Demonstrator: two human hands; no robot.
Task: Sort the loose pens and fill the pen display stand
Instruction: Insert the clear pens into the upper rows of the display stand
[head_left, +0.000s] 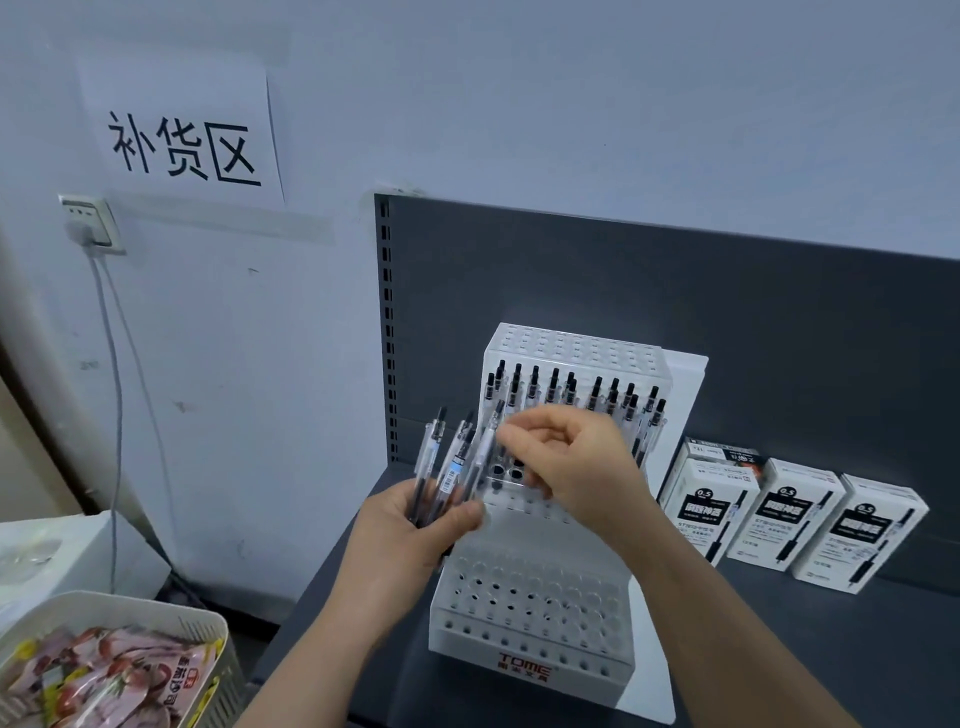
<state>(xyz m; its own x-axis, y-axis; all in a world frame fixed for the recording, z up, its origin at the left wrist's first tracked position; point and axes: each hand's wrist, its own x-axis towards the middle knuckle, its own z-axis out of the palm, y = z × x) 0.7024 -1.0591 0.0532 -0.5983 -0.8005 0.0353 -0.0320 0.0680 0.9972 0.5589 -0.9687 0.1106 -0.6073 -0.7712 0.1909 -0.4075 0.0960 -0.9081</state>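
Note:
A white stepped pen display stand (535, 618) with many round holes sits on a dark shelf. Several clear pens with black caps (571, 389) stand in its upper rows; the lower tiers hold none. My left hand (410, 535) grips a bunch of loose pens (447, 462), fanned upward, just left of the stand. My right hand (571, 462) is over the stand's middle tier and pinches one clear pen (491, 431) from the bunch near its upper end.
Three white pen boxes (789, 519) lean against the dark back panel (727, 291) to the right of the stand. A white basket of snack packets (104, 670) sits at lower left. A wall socket with a hanging cable (88, 223) and a paper sign are on the left wall.

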